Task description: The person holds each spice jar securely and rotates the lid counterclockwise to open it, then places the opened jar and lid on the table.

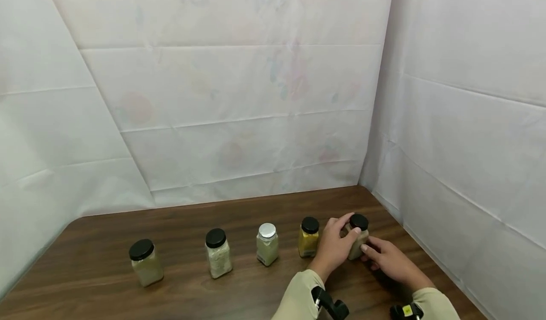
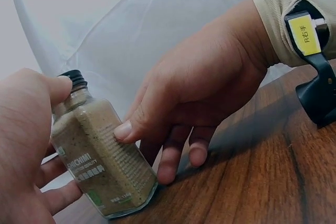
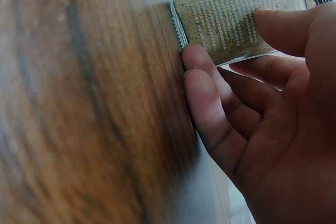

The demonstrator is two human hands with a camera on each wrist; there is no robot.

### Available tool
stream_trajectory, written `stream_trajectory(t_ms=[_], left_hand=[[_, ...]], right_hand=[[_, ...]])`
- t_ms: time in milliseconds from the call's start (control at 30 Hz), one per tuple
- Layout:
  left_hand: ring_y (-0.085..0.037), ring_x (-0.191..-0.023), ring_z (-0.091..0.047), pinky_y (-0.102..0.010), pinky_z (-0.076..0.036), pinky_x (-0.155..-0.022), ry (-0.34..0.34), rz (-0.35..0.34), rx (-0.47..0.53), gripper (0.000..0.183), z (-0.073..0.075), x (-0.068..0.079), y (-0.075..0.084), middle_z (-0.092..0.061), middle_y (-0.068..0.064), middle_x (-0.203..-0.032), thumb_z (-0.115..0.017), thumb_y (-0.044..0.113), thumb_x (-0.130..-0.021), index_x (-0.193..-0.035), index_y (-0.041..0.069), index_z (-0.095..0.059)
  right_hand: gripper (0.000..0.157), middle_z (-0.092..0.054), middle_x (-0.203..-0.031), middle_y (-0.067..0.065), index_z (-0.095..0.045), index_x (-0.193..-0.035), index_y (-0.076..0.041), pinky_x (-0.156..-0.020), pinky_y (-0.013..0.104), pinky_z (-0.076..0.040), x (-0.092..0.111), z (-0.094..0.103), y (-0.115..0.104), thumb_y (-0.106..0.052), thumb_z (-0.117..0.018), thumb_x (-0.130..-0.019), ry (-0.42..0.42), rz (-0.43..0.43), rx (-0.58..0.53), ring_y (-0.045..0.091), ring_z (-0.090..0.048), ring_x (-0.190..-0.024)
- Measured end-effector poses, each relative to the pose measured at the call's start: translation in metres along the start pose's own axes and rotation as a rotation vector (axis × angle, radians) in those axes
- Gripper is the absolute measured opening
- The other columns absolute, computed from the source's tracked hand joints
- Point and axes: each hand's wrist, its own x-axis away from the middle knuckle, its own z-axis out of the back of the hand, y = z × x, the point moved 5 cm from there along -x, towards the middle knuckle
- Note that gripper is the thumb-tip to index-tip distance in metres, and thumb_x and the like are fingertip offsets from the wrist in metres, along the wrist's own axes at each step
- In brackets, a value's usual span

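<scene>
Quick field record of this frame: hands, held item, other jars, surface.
left hand: grips the spice jar near its black cap
right hand: thumb on the jar's label side, fingers low beside it
spice jar: rightmost in the row, greenish-brown contents, base on the table
other jars: yellow jar, silver-capped jar, two black-capped pale jars
table: dark wood grain
backdrop: white creased sheets

- I see a staged recording booth, not a lived-in room: creased white sheets (image 1: 239,121) wall in three sides.
- A bare wooden table (image 1: 179,287) carries only lined-up spice jars (image 1: 217,252).
</scene>
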Motion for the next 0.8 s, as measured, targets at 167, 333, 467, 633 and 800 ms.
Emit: stream_trajectory(t_ms=[167,333,467,633,800], left_hand=[[-0.007,-0.105,-0.053,-0.033,-0.047,-0.090,0.004,-0.008,0.010,0.041,0.0018,0.0017,-0.0023,-0.055,0.009,-0.120,-0.056,0.042,-0.102,-0.142,0.033,-0.057],[-0.009,-0.113,-0.056,-0.033,-0.048,-0.096,0.018,-0.024,0.037,0.038,0.0037,0.0021,-0.0011,-0.059,0.007,-0.123,-0.055,0.039,-0.103,-0.139,0.027,-0.060],[-0.008,-0.113,-0.056,-0.032,-0.048,-0.096,0.022,-0.020,0.047,0.037,0.0030,0.0021,-0.0030,-0.060,0.007,-0.123,-0.054,0.038,-0.104,-0.137,0.024,-0.061],[-0.006,-0.110,-0.057,-0.031,-0.048,-0.094,0.047,-0.016,0.114,0.027,0.0023,0.0005,-0.0055,-0.062,0.012,-0.119,-0.054,0.033,-0.105,-0.129,0.026,-0.063],[-0.005,-0.110,-0.058,-0.030,-0.049,-0.092,0.054,-0.014,0.148,0.021,0.0012,-0.0005,-0.0070,-0.062,0.013,-0.118,-0.057,0.031,-0.104,-0.124,0.029,-0.062]], right_hand=[[0.057,-0.062,-0.122,0.021,-0.045,-0.143,0.008,-0.073,0.041,-0.056,-0.0004,-0.0024,-0.0003,-0.033,-0.053,-0.105,0.008,-0.015,-0.017,0.029,-0.065,-0.100],[0.056,-0.062,-0.122,0.021,-0.045,-0.143,0.009,-0.073,0.041,-0.056,0.0008,-0.0036,0.0001,-0.032,-0.053,-0.105,0.008,-0.012,-0.018,0.029,-0.065,-0.100],[0.057,-0.062,-0.122,0.021,-0.044,-0.143,0.010,-0.073,0.041,-0.056,0.0010,-0.0048,0.0019,-0.032,-0.053,-0.105,0.002,-0.008,-0.022,0.029,-0.065,-0.100],[0.056,-0.063,-0.121,0.021,-0.045,-0.142,0.009,-0.073,0.040,-0.056,-0.0004,-0.0038,0.0016,-0.031,-0.053,-0.105,0.000,-0.002,-0.018,0.029,-0.065,-0.100],[0.054,-0.063,-0.121,0.021,-0.047,-0.141,0.008,-0.073,0.040,-0.056,-0.0003,-0.0024,0.0007,-0.032,-0.053,-0.105,0.001,-0.005,-0.014,0.029,-0.065,-0.100]])
